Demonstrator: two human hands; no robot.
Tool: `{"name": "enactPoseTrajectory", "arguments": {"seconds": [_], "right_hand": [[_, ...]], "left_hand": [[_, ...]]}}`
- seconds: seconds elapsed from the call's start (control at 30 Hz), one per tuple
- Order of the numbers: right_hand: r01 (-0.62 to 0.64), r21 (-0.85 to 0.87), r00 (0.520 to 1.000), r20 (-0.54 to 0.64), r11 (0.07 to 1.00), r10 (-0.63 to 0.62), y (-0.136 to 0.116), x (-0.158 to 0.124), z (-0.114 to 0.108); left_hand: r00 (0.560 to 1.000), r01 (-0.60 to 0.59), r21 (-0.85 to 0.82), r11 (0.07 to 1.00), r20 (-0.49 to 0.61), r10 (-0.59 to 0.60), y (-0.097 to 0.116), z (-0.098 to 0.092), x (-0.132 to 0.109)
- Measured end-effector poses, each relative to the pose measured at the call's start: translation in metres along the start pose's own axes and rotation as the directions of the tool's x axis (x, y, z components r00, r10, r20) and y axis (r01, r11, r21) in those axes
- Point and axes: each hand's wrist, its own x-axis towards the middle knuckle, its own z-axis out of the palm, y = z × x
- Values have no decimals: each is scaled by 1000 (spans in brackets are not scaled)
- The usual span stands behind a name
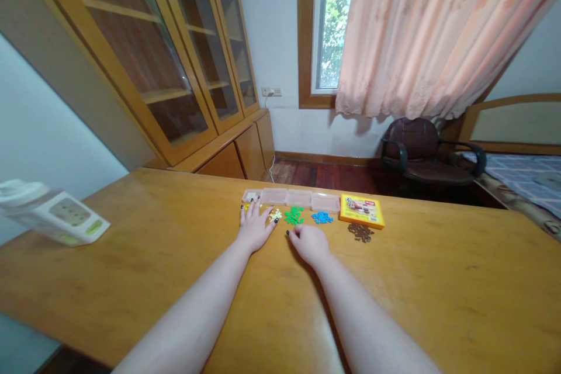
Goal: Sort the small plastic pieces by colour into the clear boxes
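While a curtain point(429, 29) hangs beyond the table point(175, 245), clear boxes point(298, 197), contents indistinct, line up beside a yellow box point(362, 210). The left hand point(253, 227) is spread beside cream pieces point(275, 214); the right hand point(312, 244) curls near green pieces point(293, 215), its grip indeterminable.

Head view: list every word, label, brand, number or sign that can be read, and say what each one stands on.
No text can be read with certainty.
Yellow box: printed cover with a small red mark; any lettering is too small and blurred to read.
White container: greenish label; any writing is too blurred to read.
Green pieces and blue pieces: no lettering can be made out.
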Motion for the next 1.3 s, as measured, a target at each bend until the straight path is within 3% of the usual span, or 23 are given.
{"name": "enactPoseTrajectory", "arguments": {"seconds": [0.3, 0.67, 1.3], "right_hand": [[2, 2, 1000, -3, 1000, -2, 1, 1, 3], [-16, 14, 1000, 10, 1000, 16, -1, 0, 1], [6, 18, 1000, -25, 1000, -6, 4, 3, 7]], "left_hand": [[999, -23, -25, 999, 25, 23, -1, 0, 0], [998, 61, 26, 998, -28, -60, -3, 2, 0], [992, 123, 76, 990, 10, -124, -1, 0, -1]]}}
